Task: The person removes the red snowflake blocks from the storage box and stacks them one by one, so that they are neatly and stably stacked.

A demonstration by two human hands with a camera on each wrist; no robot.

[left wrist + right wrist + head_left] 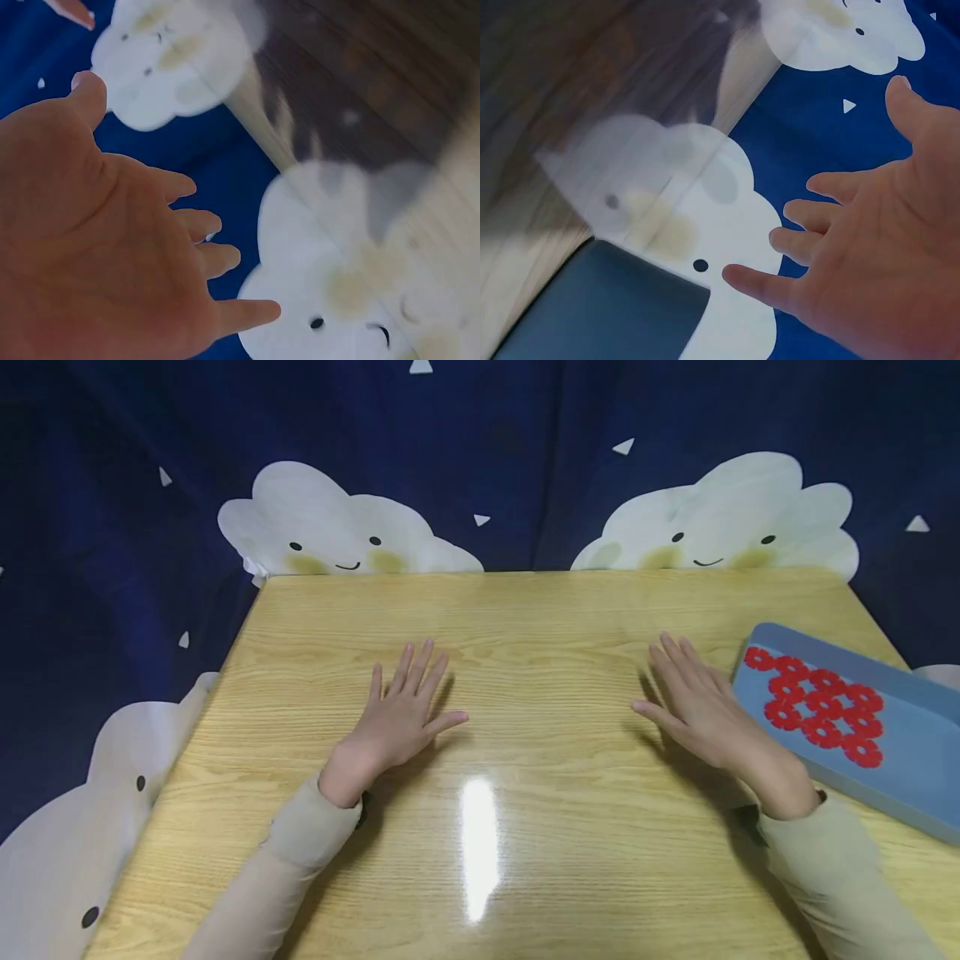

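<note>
In the head view my left hand (397, 718) is palm down above the left half of the wooden table (555, 860), fingers spread and holding nothing. My right hand (705, 718), likewise spread and holding nothing, is over the right half, nearest the blue tray (855, 793). Several red flower-shaped pieces (823, 705) lie together in rows in the tray's left part. Both wrist views show the palms with the fingers extended: the left hand (97, 240) and the right hand (885, 232). Part of the tray (607, 307) appears at the lower left of the right wrist view.
A dark blue curtain (517, 460) with white cloud shapes (735, 510) hangs behind the table's far edge and down its left side. The tray stands at the table's right side. A bright light reflection falls on the tabletop between the forearms.
</note>
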